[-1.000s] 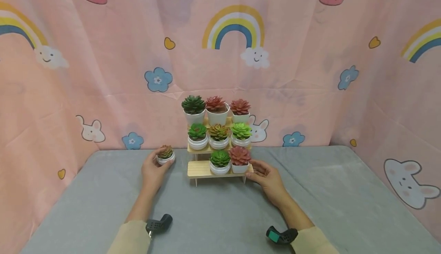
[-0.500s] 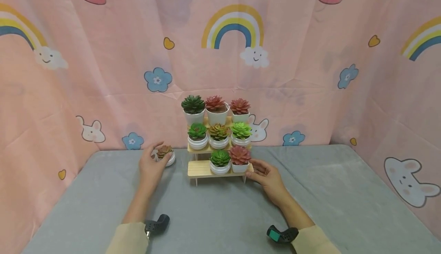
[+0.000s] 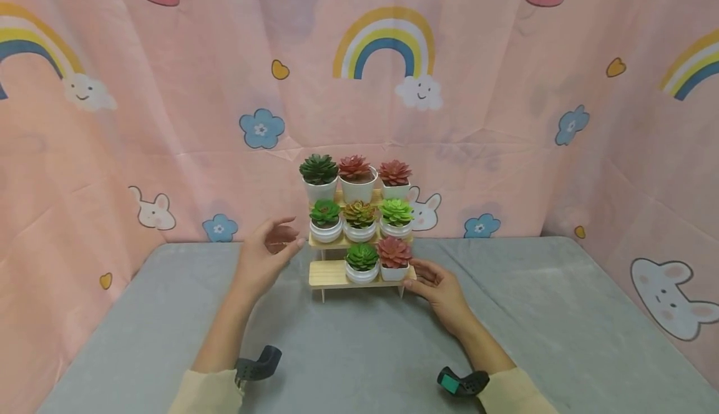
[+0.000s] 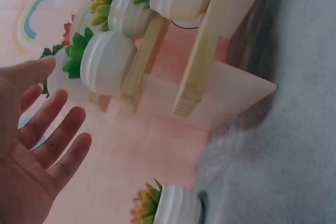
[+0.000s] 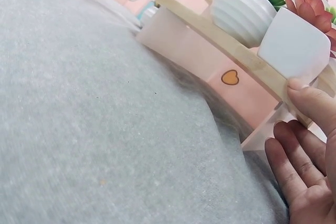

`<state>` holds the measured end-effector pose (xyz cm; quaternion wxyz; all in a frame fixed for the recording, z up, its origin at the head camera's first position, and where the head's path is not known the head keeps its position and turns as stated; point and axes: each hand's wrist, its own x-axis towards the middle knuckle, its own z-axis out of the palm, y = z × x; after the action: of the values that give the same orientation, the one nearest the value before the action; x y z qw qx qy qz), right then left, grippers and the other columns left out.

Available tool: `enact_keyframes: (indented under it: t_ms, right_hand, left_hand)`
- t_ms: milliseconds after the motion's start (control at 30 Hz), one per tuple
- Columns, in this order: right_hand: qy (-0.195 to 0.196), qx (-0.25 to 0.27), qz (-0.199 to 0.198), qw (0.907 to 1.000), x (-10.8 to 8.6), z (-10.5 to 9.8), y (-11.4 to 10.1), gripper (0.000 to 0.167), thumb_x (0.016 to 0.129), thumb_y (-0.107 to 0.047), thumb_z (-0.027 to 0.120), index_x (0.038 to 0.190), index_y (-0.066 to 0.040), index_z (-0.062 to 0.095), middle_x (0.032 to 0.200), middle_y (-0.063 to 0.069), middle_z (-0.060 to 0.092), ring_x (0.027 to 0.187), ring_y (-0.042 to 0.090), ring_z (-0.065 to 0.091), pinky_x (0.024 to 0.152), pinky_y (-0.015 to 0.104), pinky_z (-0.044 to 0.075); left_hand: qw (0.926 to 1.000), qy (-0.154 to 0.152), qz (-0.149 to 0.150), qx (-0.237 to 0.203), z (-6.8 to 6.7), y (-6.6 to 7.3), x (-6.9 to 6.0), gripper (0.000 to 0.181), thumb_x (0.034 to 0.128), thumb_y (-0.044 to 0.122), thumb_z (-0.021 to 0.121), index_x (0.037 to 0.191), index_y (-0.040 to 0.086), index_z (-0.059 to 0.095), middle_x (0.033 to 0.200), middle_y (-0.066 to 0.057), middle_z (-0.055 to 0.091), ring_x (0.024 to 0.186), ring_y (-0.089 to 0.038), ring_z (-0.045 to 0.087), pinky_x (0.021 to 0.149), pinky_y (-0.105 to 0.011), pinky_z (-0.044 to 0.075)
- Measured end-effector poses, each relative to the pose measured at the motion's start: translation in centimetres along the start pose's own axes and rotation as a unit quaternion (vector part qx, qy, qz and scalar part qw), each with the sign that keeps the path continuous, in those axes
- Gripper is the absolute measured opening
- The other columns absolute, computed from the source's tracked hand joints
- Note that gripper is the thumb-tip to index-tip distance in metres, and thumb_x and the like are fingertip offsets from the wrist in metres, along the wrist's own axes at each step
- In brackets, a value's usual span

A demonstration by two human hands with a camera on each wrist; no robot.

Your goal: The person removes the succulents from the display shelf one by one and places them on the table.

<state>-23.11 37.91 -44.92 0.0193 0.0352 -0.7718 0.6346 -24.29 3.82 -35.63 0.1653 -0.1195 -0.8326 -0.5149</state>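
A three-tier wooden plant stand carries several small potted succulents. Its bottom board bears a green succulent in the middle and a red succulent at the right; bare wood shows at the left. My left hand, fingers extended and holding nothing, hovers just left of the middle tier. One orange-green succulent stands on the table by itself, visible in the left wrist view but hidden behind that hand in the head view. At the bottom board's right end, my right hand grips the stand, thumb against the board.
Pink patterned cloth hangs close behind the stand and along both sides. Grey fabric covers the table. In the upper rows, the dark green succulent and a green succulent are nearest my left hand.
My left hand has let go of the orange-green succulent and moved right and slightly up, towards the stand. The right hand keeps its place at the stand's right end.
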Motion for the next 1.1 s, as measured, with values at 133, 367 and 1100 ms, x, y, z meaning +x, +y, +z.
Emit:
enact_keyframes:
  t_ms: [133,367,1100]
  right_hand:
    - [0.000,-0.003,0.003,1.0000,-0.1,-0.1,-0.1,0.055,0.091,-0.012,0.075,0.141,0.002,0.054,0.138,0.026,0.061,0.104,-0.006,0.064,0.087,0.012,0.053]
    - [-0.001,-0.005,0.009,0.9999,-0.1,0.0,-0.3,0.055,0.092,-0.012,0.074,0.141,0.001,0.054,0.139,0.025,0.061,0.106,-0.005,0.064,0.088,0.012,0.054]
    - [-0.008,0.001,0.007,0.9999,-0.1,0.0,-0.2,0.056,0.093,-0.011,0.073,0.143,0.002,0.051,0.140,0.027,0.059,0.104,-0.008,0.064,0.087,0.012,0.054]
  left_hand:
    - [0.9989,-0.041,0.012,-0.017,0.3,1.0,-0.3,0.047,0.0901,0.018,0.078,0.134,0.013,0.061,0.121,-0.012,0.071,0.112,-0.026,0.068,0.096,-0.049,0.058]
    - [0.9942,-0.095,0.027,-0.042,1.2,2.4,-0.9,0.046,0.0887,0.021,0.079,0.131,0.011,0.064,0.129,-0.009,0.068,0.120,-0.028,0.065,0.101,-0.049,0.056]
    - [0.9858,-0.149,0.043,-0.063,6.8,2.1,-2.2,0.047,0.0827,0.011,0.082,0.127,0.013,0.068,0.143,-0.008,0.059,0.129,-0.028,0.059,0.102,-0.049,0.055]
